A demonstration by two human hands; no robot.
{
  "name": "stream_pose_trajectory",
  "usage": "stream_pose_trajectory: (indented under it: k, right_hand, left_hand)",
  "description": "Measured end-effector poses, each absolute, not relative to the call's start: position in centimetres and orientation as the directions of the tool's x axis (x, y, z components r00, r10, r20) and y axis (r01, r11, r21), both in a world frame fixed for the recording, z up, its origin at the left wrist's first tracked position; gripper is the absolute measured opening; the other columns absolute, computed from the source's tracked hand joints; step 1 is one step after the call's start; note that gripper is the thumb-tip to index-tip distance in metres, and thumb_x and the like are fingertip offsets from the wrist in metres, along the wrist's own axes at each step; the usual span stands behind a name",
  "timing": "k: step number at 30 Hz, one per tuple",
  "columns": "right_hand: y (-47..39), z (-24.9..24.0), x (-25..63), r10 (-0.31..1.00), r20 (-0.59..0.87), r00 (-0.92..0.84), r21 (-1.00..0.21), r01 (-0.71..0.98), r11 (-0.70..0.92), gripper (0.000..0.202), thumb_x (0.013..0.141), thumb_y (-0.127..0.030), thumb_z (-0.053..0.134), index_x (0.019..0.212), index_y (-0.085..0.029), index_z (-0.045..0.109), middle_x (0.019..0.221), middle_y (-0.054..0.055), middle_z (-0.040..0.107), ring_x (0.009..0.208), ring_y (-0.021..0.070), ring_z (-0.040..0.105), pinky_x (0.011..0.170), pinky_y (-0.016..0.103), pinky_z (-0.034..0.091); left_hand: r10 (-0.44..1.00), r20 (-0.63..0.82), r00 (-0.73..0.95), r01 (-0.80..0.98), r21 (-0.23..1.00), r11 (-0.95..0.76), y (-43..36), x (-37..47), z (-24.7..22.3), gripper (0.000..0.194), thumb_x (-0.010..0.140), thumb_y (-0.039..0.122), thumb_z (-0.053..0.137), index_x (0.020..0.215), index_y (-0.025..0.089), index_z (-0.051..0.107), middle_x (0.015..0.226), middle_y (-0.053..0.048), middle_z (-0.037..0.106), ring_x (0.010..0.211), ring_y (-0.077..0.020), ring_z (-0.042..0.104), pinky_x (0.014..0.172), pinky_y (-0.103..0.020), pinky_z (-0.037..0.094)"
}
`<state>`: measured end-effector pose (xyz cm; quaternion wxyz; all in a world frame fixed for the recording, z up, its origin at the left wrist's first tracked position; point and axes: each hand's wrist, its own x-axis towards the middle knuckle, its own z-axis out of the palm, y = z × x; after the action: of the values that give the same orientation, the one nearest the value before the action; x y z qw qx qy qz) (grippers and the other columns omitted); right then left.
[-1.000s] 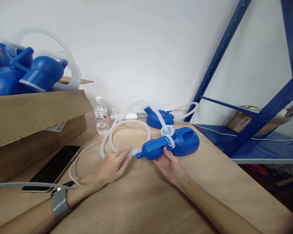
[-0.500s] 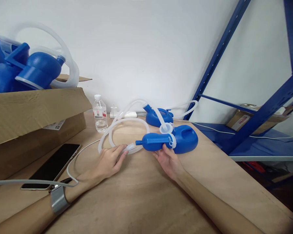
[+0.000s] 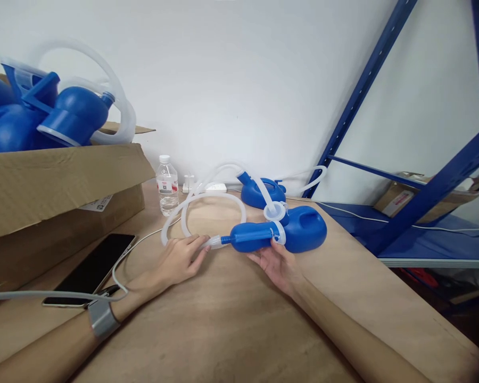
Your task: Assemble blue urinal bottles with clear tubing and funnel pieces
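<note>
My left hand (image 3: 183, 260) is closed on the end of a clear flexible tube (image 3: 213, 196), which loops back over the table. My right hand (image 3: 277, 268) grips a blue urinal funnel (image 3: 250, 237) from below, thumb near its white rim. The funnel lies sideways, its ribbed nozzle (image 3: 225, 240) pointing left. Tube end and nozzle tip meet; how far one goes into the other I cannot tell. Just behind the right hand lies a blue urinal bottle (image 3: 306, 230). A white cap (image 3: 274, 211) with the tube's other end stands by the bottle's neck.
At the left, a cardboard box (image 3: 64, 170) holds several blue urinal parts and tubes. A phone (image 3: 91, 268), a cable (image 3: 122, 260) and a water bottle (image 3: 168, 186) are beside it. Farther back sits another blue bottle (image 3: 259, 193). Blue shelving (image 3: 407, 213) borders the table's right side.
The tube end and the funnel's nozzle have come together; a small gap showed between them before. My view has shifted slightly, so the scene sits a little farther right.
</note>
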<state>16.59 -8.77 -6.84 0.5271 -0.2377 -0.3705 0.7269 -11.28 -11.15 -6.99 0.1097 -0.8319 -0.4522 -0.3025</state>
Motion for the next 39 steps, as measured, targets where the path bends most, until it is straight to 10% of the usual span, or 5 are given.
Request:
stream_pose_trajectory:
  k: [18, 25, 32, 39]
  right_hand:
    - [-8.2, -7.4, 17.6, 0.936, 0.056, -0.347, -0.824, -0.545, -0.153, 0.052, 0.066, -0.027, 0.091, 0.113, -0.028, 0.067, 0.089, -0.001, 0.075, 0.096, 0.0247, 0.072, 0.104, 0.056, 0.053]
    - [-7.9, -7.3, 17.9, 0.928, 0.074, -0.365, -0.872, -0.476, -0.118, 0.056, 0.064, -0.027, 0.091, 0.114, -0.029, 0.067, 0.105, 0.003, 0.075, 0.101, 0.0268, 0.07, 0.102, 0.057, 0.052]
    - [-6.9, -6.2, 19.4, 0.901, 0.184, -0.394, -0.983, -0.075, 0.168, 0.067, 0.061, -0.032, 0.093, 0.12, -0.03, 0.061, 0.112, 0.001, 0.067, 0.099, 0.0218, 0.065, 0.085, 0.033, 0.055]
    - [-7.3, -6.2, 19.4, 0.802, 0.298, -0.517, -0.899, 0.131, 0.418, 0.068, 0.059, -0.031, 0.094, 0.11, -0.027, 0.049, 0.106, 0.002, 0.061, 0.092, 0.021, 0.063, 0.083, 0.035, 0.055]
  left_hand:
    - [0.534, 0.576, 0.619, 0.733, -0.18, -0.656, -10.2, -13.1, -7.3, 0.029, 0.104, 0.03, 0.04, 0.105, 0.017, 0.066, 0.077, -0.006, 0.072, 0.062, -0.0189, 0.068, 0.055, -0.029, 0.043]
    - [0.521, 0.589, 0.618, 0.742, -0.219, -0.634, -10.2, -13.0, -7.1, 0.034, 0.106, 0.031, 0.035, 0.102, 0.017, 0.066, 0.075, -0.006, 0.072, 0.06, -0.0201, 0.067, 0.053, -0.03, 0.04]
    - [0.555, 0.586, 0.591, 0.767, -0.195, -0.611, -10.2, -13.1, -7.2, 0.035, 0.107, 0.033, 0.034, 0.103, 0.017, 0.065, 0.077, -0.006, 0.074, 0.062, -0.0197, 0.069, 0.053, -0.03, 0.041]
    - [0.554, 0.509, 0.659, 0.735, -0.282, -0.617, -10.1, -13.1, -7.4, 0.036, 0.109, 0.038, 0.035, 0.102, 0.017, 0.064, 0.077, -0.005, 0.073, 0.058, -0.0189, 0.068, 0.051, -0.029, 0.041]
